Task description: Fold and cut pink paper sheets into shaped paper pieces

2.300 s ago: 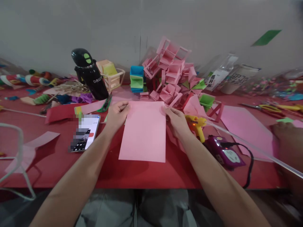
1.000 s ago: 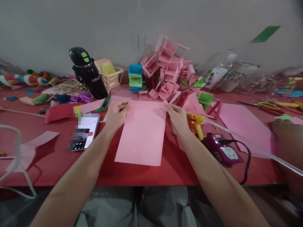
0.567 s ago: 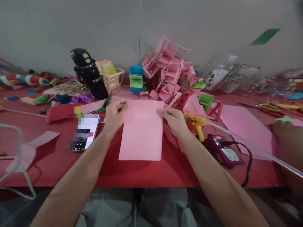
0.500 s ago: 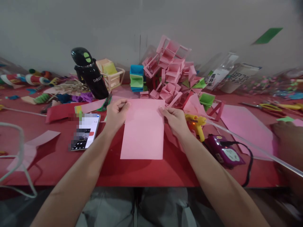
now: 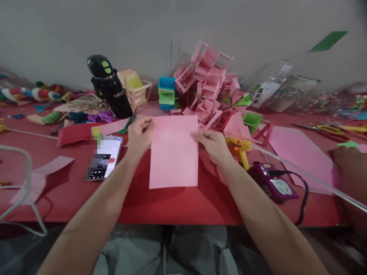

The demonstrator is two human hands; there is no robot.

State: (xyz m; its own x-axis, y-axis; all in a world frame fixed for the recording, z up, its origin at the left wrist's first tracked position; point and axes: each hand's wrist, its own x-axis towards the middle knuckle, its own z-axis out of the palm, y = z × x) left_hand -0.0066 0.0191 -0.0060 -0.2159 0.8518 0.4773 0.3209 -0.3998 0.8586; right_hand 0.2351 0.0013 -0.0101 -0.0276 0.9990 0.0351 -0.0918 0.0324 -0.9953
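A rectangular sheet of pink paper (image 5: 174, 154) is stretched between my two hands, just above the red table. My left hand (image 5: 141, 133) pinches its upper left edge, thumb against fingers. On the other side, my right hand (image 5: 211, 143) grips the right edge between thumb and fingers, a little lower. The sheet looks flat, with its near edge slightly tilted. Behind it rises a pile of folded pink paper chairs (image 5: 210, 84). Close to my right wrist lies a yellow hot glue gun (image 5: 240, 149) with an orange light on.
A phone (image 5: 107, 158) lies left of my forearm, near a black flask (image 5: 111, 91). To the right are a purple power socket box (image 5: 272, 181) with a cable, pink sheets (image 5: 298, 152) and scissors (image 5: 327, 130). Another person's hand (image 5: 348, 160) rests at the far right.
The pink sheet has tilted slightly and its near edge has moved up a little in view. Both hands keep their hold on it. The whole view has shifted slightly.
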